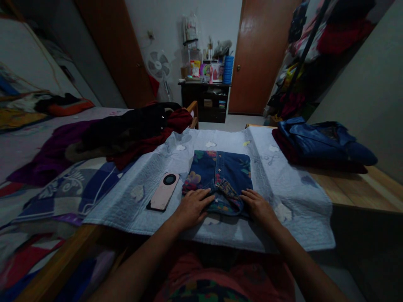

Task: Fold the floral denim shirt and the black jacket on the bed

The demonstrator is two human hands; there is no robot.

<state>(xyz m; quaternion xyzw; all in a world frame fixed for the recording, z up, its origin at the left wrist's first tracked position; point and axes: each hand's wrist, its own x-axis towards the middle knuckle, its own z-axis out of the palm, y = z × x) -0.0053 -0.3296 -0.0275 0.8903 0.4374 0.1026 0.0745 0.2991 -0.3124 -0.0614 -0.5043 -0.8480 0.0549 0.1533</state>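
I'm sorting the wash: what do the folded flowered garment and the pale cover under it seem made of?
Folded garment: likely denim, matte, judging by the blue cloth, visible seams and shiny, metal-looking buttons. Pale cover: apparently quilted cloth, dull finish, with puckered texture and soft creases; whether cotton or synthetic, I can't tell.

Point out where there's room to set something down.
Widest: the pale blue quilted cloth between the folded floral denim garment and folded blue-and-maroon clothes stack. Also cloth beyond the garment, and the wooden tabletop on the stack's near side. Tight: between garment and pink phone. Crowded: heaped dark clothes leftward, and the garment's near edge, under left hand and right hand.
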